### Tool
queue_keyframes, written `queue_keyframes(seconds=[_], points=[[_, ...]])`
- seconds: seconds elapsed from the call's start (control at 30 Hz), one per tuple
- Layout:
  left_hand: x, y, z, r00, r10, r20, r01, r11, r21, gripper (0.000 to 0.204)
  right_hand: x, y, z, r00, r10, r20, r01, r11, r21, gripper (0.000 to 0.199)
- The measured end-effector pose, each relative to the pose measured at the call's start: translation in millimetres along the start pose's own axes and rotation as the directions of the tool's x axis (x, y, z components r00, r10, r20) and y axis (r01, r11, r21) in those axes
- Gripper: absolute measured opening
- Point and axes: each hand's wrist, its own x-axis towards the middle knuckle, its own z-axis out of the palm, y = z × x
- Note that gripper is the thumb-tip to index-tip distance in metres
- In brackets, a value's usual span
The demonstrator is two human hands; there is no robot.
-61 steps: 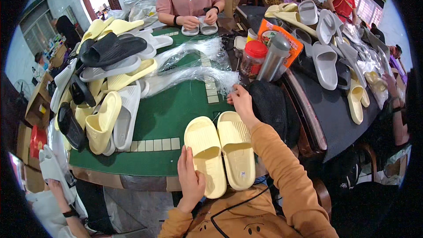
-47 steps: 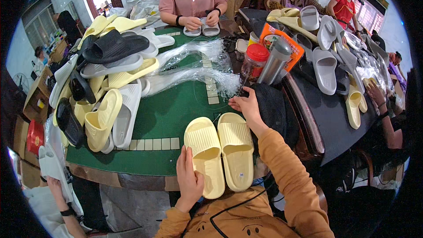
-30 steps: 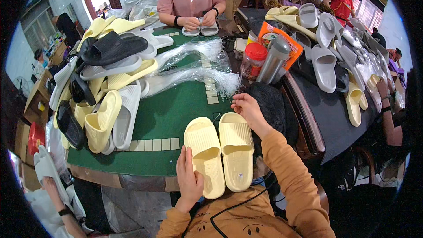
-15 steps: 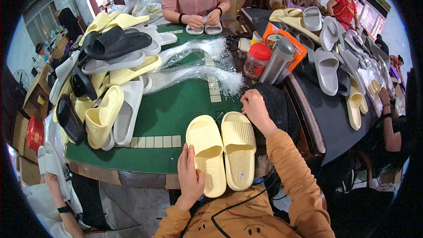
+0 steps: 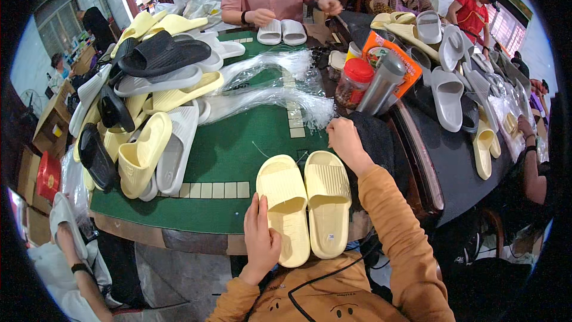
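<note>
Two pale yellow slide slippers, a left one (image 5: pixel 283 209) and a right one (image 5: pixel 327 203), lie side by side at the table's near edge, toes away from me. My left hand (image 5: pixel 260 240) grips the outer side of the left slipper, thumb toward its footbed. Beyond the right slipper, my right hand (image 5: pixel 347 141) is closed, fingertips at the ends of a bundle of thin white plastic strands (image 5: pixel 268 105). Whatever it pinches is too small to make out. A thin clear strand shows by the left slipper's toe.
A heap of black, grey and yellow slippers (image 5: pixel 161 62) covers the left side of the green mat (image 5: pixel 196 223). A red-lidded jar (image 5: pixel 354 82) and a steel flask (image 5: pixel 381 83) stand to the right. Across the table a person sits behind grey slippers (image 5: pixel 282 32); more slippers lie on the right-hand table.
The person across has let go of the grey slippers with one hand and reached out to the right. My hands stay nearly in place; the view has shifted slightly.
</note>
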Motion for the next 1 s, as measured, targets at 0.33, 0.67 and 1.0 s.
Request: queue_keyframes(seconds=[0.33, 0.67, 1.0], points=[[1.8, 3.7, -1.4, 0.998, -0.056, 0.031, 0.057, 0.998, -0.03, 0.077, 5.4, 0.3, 3.0, 0.997, 0.068, -0.02, -0.06, 0.954, 0.293, 0.009], [1.5, 3.6, -2.2, 0.998, -0.052, 0.032, 0.053, 0.998, -0.025, 0.076, -19.3, -12.7, -31.9, 0.998, 0.062, -0.021, -0.053, 0.957, 0.286, 0.007], [-0.4, 5.8, -1.5, 0.996, -0.085, -0.018, 0.083, 0.993, -0.083, 0.071, -88.9, -42.7, -78.4, 0.982, 0.176, 0.064, -0.164, 0.642, 0.749, 0.014]])
